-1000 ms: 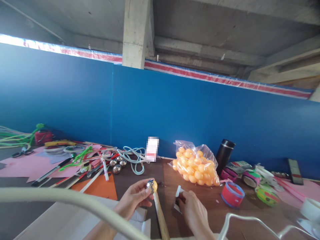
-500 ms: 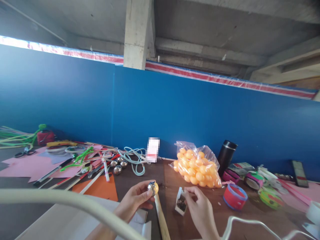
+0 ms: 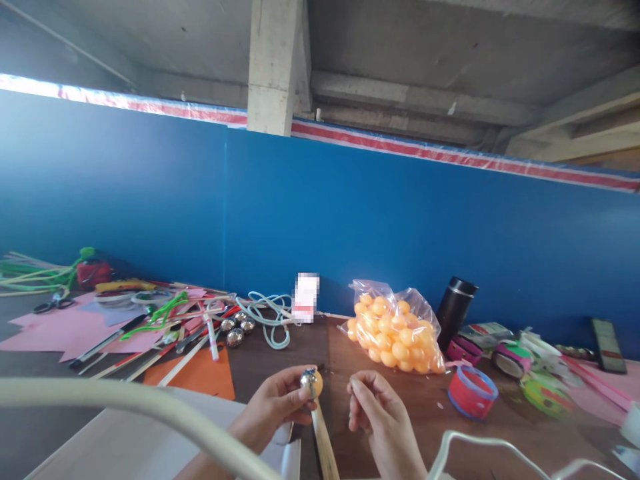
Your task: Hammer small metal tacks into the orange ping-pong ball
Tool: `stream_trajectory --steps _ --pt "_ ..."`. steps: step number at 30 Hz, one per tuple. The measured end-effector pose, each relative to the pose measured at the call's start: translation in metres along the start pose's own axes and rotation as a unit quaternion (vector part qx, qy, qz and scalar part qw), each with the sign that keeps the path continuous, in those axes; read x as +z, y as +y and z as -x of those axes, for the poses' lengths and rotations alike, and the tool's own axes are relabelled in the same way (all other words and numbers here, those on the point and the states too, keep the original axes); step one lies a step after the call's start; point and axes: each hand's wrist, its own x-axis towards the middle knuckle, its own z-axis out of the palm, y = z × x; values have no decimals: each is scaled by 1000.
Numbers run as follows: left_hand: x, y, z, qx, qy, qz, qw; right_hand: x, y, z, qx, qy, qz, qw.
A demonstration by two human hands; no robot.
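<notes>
My left hand (image 3: 280, 401) is closed around a ping-pong ball (image 3: 318, 383) in front of me. The ball's left part has a shiny silver covering, while its right part shows bare orange. Close by on the right, my right hand (image 3: 383, 417) is raised with thumb and fingertips pinched together. Whatever it may hold is too small or hidden to make out. A small gap separates its fingertips from the ball. Just below the ball, a pale wooden stick (image 3: 326, 443) points toward me.
A clear bag of orange balls (image 3: 397, 340) stands behind my hands, beside a black flask (image 3: 456, 310). Several silver-covered balls (image 3: 235, 338) lie left, near cables (image 3: 273, 313), orange paper (image 3: 200, 377) and pens. Tape rolls (image 3: 473, 393) sit right. A pale tube (image 3: 125, 400) crosses the foreground.
My right hand has come away from the small white box and moved slightly left; the box is now out of sight. The ball in my left hand has shifted slightly right.
</notes>
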Motion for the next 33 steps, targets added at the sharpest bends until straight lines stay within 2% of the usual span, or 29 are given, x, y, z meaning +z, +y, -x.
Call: stream_trajectory --steps 8,15,24,33 --pt "3 0 4 -2 -17 -12 1000 13 3 4 45 -15 -98 994" --pt "2 -1 4 6 -29 -15 999 24 7 6 85 -46 -109 989" --pt "2 -6 0 10 -21 -66 998 21 14 7 99 -75 -83 989" --pt "-1 -15 -3 21 -29 -76 996 21 16 2 122 -52 -97 986"
